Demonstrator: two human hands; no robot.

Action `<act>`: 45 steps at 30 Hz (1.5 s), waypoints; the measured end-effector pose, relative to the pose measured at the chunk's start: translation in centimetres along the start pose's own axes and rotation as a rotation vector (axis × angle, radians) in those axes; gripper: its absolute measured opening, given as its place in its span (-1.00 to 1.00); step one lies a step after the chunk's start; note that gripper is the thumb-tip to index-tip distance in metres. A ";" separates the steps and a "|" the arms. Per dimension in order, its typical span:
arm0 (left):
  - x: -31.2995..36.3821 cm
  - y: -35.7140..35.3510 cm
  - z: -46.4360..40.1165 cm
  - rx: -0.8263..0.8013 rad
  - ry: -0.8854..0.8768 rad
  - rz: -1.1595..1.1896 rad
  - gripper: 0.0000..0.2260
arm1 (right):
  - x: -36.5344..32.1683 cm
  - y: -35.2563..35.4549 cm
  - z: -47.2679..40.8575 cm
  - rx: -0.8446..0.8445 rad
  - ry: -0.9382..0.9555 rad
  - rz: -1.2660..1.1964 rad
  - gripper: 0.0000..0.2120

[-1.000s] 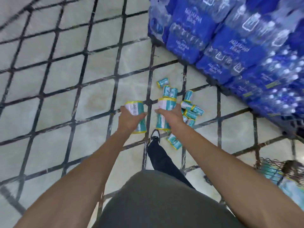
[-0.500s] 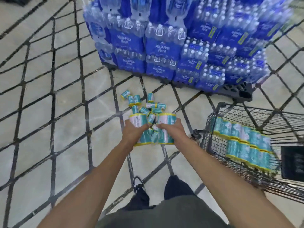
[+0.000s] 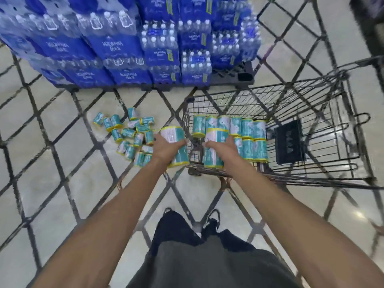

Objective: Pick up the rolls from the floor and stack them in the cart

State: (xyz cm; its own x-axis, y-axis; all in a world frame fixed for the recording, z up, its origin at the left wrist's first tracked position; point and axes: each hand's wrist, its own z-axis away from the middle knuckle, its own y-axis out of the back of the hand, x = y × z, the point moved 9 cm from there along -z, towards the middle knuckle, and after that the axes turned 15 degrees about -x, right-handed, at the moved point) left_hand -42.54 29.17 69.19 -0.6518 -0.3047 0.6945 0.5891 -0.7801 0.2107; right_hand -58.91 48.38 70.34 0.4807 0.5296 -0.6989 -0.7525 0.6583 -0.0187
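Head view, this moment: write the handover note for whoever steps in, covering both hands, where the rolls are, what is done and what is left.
Left hand: shut on one roll, held just outside the cart's near-left corner.
Right hand: shut on a second roll, over the cart's near edge.
Done: two rows of rolls stacked inside the cart along its left side.
Left: set down both held rolls, then collect the pile on the floor left of the cart, in front of the water packs.
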 end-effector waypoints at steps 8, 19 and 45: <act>4.8 -10.0 -2.2 -0.050 0.006 -0.115 -0.16 | 1.3 9.1 -3.7 0.065 -0.095 -0.031 0.12; -0.4 -13.6 -18.5 -0.080 0.178 -0.233 -0.22 | 6.2 8.9 -18.1 0.087 -0.307 0.128 0.08; -9.6 -15.6 -27.8 0.081 0.176 -0.414 -0.60 | 13.6 7.8 -31.1 0.040 -0.357 0.368 -0.33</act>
State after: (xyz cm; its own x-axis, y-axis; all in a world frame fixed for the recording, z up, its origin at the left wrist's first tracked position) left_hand -58.78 29.11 40.12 -0.9072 -0.0700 0.4148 0.2931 -0.8126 0.5038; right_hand -72.23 44.05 38.44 0.3158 0.8752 -0.3664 -0.8865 0.4098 0.2148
